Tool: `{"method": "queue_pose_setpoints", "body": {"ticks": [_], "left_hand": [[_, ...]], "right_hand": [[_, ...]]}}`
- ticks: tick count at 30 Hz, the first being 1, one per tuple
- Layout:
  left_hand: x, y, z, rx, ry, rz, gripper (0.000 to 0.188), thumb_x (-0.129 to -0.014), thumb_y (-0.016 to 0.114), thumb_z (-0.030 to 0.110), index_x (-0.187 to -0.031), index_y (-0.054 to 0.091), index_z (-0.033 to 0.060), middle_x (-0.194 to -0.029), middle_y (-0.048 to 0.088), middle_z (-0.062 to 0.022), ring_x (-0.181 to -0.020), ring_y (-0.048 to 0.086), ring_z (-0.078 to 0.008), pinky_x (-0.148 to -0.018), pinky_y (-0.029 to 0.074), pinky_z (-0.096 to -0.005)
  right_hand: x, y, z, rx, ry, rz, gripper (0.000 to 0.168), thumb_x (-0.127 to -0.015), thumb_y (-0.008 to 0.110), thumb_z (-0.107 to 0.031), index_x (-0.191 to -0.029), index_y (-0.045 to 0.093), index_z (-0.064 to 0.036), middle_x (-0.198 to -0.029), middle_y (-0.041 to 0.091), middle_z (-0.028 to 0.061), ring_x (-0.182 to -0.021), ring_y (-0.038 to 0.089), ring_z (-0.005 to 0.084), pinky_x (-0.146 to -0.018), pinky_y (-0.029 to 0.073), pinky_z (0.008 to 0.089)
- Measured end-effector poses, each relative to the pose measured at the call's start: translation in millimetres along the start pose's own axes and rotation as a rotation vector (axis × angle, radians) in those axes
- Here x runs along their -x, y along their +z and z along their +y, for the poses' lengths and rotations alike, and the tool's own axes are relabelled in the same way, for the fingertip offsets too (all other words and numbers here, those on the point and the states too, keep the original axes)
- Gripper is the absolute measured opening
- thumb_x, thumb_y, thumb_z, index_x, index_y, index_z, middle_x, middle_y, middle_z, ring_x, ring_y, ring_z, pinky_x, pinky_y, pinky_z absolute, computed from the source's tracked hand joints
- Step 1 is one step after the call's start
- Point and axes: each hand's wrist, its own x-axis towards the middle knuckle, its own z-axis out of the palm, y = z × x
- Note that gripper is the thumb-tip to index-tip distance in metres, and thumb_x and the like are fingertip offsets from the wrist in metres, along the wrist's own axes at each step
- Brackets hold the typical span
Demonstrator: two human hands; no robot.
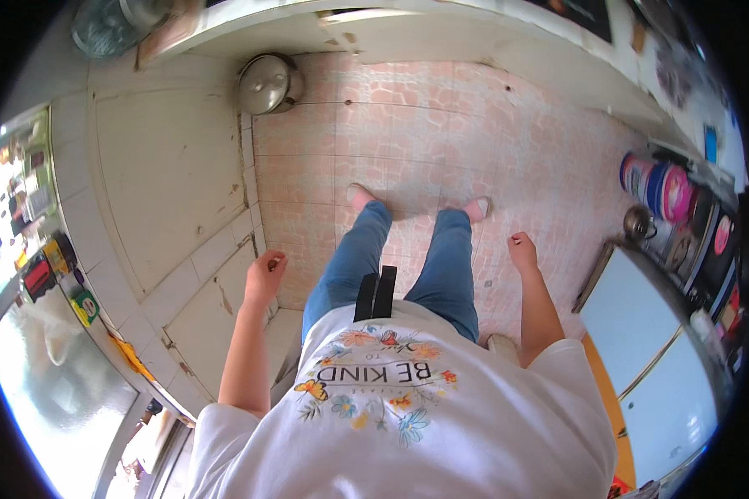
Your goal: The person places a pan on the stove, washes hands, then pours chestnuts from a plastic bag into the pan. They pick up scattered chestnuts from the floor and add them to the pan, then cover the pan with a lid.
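My left hand hangs beside my left hip with its fingers curled. A dark spot shows between thumb and fingers, and I cannot tell if it is shadow or a small thing. Nearest to it is a worn, pale cabinet door under the counter. On the other side my right hand is held out over the tiled floor, loosely closed, with nothing visible in it. Neither hand touches anything that I can see. Between them are my legs in blue jeans and pink shoes.
A lidded metal pot stands on the floor in the far left corner. To the right are a light-blue refrigerator, a metal kettle and a pink-and-blue container. A tape measure lies on the left ledge.
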Motion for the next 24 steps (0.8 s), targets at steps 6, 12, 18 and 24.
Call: {"method": "queue_pose_setpoints", "body": {"ticks": [6, 12, 18, 24], "left_hand": [[-23, -49, -103, 0.18, -0.233, 0.119, 0.017, -0.084, 0.061, 0.016, -0.095, 0.063, 0.0032, -0.069, 0.061, -0.0066, -0.06, 0.052, -0.0121, -0.058, 0.043, -0.0273], [-33, -18, -128, 0.318, -0.338, 0.127, 0.017, -0.084, 0.06, 0.015, -0.096, 0.063, 0.0033, -0.067, 0.06, -0.0083, -0.06, 0.054, -0.0134, -0.058, 0.044, -0.0283], [-46, 16, -119, 0.401, -0.344, 0.173, 0.015, -0.085, 0.059, 0.011, -0.097, 0.061, 0.0013, -0.067, 0.06, -0.0088, -0.05, 0.055, -0.0161, -0.047, 0.043, -0.0293], [-89, 47, -154, 0.428, -0.416, 0.228, 0.014, -0.086, 0.059, 0.01, -0.097, 0.061, 0.0011, -0.069, 0.059, -0.0088, -0.046, 0.052, -0.0143, -0.043, 0.041, -0.0296]], "right_hand": [[-42, 32, -212, -0.001, -0.209, -0.113, 0.029, -0.08, 0.061, -0.028, -0.1, 0.059, -0.007, -0.089, 0.065, 0.0162, -0.085, 0.062, 0.0312, -0.073, 0.048, 0.0373], [-101, 79, -349, 0.158, -0.414, -0.279, 0.026, -0.08, 0.061, -0.026, -0.098, 0.059, -0.007, -0.086, 0.064, 0.0143, -0.083, 0.062, 0.0305, -0.073, 0.048, 0.038], [-191, 145, -394, 0.486, -0.567, -0.25, 0.023, -0.078, 0.064, -0.024, -0.092, 0.059, -0.007, -0.082, 0.064, 0.014, -0.079, 0.061, 0.0297, -0.071, 0.048, 0.0381], [-254, 207, -460, 0.623, -0.629, -0.236, 0.025, -0.077, 0.065, -0.024, -0.093, 0.057, -0.006, -0.088, 0.063, 0.0163, -0.088, 0.06, 0.0333, -0.075, 0.048, 0.0409]]}}
